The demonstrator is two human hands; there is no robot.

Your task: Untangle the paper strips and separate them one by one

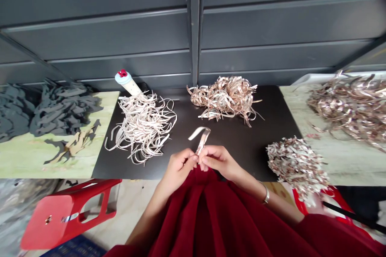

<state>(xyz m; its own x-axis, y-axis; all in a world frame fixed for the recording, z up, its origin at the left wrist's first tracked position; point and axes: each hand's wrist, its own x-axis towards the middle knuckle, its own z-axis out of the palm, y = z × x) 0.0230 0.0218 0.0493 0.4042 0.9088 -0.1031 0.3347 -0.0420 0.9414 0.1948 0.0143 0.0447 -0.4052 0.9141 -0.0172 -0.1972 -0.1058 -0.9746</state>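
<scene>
Both hands meet at the front edge of the black table top (187, 136). My left hand (182, 165) and my right hand (215, 158) pinch the lower end of a shiny rose-gold strip (202, 139) between thumbs and fingers. The strip's free end rises above the hands and curls over to the left, showing a pale side. To the left lies a loose pile of cream strips (144, 124). Beyond the hands, slightly right, sits a heap of rose-gold strips (227, 98). The exact fingertip contact is partly hidden.
A white container with a red top (128, 82) stands behind the cream pile. Dark grey cut pieces (63, 108) lie at far left. At right are a bunch of short strips (297, 164) and a large metallic pile (356, 104). A red stool (48, 221) stands lower left.
</scene>
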